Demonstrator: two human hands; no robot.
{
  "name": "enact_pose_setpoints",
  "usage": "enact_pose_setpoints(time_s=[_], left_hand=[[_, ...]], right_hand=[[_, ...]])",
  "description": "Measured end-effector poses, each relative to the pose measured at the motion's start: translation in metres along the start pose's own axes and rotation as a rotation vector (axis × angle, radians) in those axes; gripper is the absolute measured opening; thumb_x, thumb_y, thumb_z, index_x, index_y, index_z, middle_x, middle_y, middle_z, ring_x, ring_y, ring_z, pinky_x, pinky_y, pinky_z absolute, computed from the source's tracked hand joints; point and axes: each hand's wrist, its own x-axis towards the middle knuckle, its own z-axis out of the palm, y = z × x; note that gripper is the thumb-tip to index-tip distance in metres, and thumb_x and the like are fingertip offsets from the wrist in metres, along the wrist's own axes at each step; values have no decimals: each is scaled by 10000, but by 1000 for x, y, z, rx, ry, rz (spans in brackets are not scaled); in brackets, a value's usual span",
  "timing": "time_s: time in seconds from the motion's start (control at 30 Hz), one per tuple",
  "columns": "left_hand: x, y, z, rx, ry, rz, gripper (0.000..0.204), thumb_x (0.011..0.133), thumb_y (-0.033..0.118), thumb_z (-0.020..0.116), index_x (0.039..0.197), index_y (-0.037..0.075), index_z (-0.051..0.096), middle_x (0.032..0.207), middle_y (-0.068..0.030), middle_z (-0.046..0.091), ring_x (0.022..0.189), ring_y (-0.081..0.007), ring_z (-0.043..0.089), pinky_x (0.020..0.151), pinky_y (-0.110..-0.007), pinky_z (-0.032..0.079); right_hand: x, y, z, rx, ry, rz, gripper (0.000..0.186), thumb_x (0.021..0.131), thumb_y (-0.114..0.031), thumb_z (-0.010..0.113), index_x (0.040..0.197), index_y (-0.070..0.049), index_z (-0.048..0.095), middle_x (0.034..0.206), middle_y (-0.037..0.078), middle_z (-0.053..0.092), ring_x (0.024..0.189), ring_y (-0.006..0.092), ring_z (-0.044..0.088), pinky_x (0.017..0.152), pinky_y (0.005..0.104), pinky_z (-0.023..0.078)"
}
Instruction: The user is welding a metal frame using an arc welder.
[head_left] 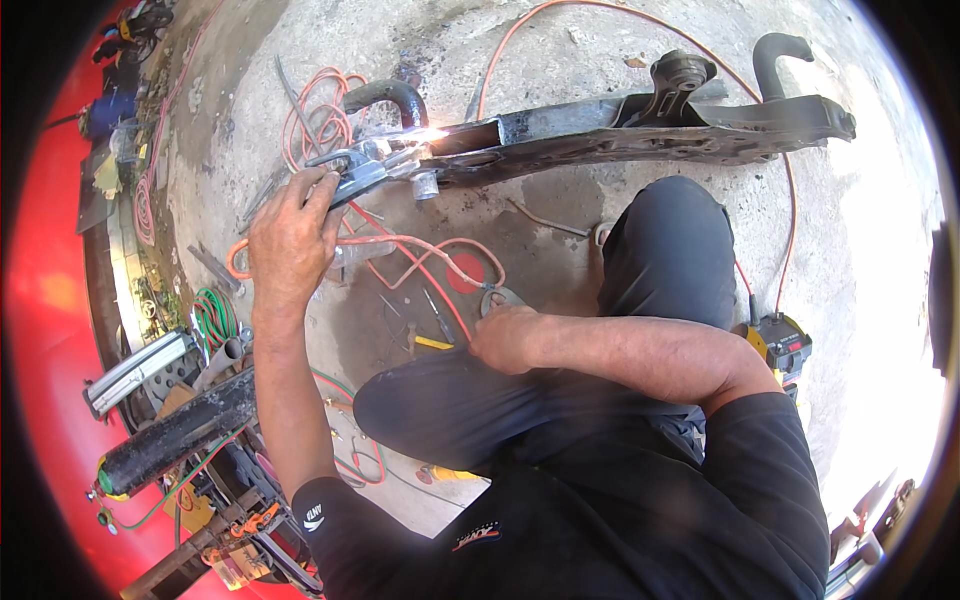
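My left hand [292,240] is closed on a dark, clamp-like metal tool [358,182] at the left end of a long, dark metal beam [600,135]. A bright glow [430,136] shows on the beam beside the tool, and a bent black pipe [395,92] rises behind it. My right hand [508,338] is closed low by my left knee. A grey rounded piece [500,298] and an orange cable [450,252] show at its knuckles; what lies inside the fist is hidden.
Coiled red hose [325,110] lies behind the beam's left end. A screwdriver [438,315] and a yellow-handled tool [432,343] lie near my knee. At left are a black gas cylinder [180,430] and green hose [214,315]; a yellow-black machine [780,342] stands right.
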Motion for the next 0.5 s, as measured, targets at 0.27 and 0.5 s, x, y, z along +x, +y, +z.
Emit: enact_pose_setpoints(time_s=[0.27,0.5], left_hand=[[0,0,-1,11,0,-3,369,781,141,743,1138,82,667,1156,-56,633,969,-282,655,814,-419,523],[0,-1,1,19,-4,-5,368,784,133,736,1142,82,666,1154,-54,631,961,-281,656,802,-420,523]], right_hand=[[0,1,0,13,12,-14,280,770,-81,655,1027,-24,749,1039,182,722,1036,371,684,864,551,544],[0,1,0,36,-9,-10,298,792,-70,644,1070,-16,736,1097,194,705,1090,386,660,925,629,487]])
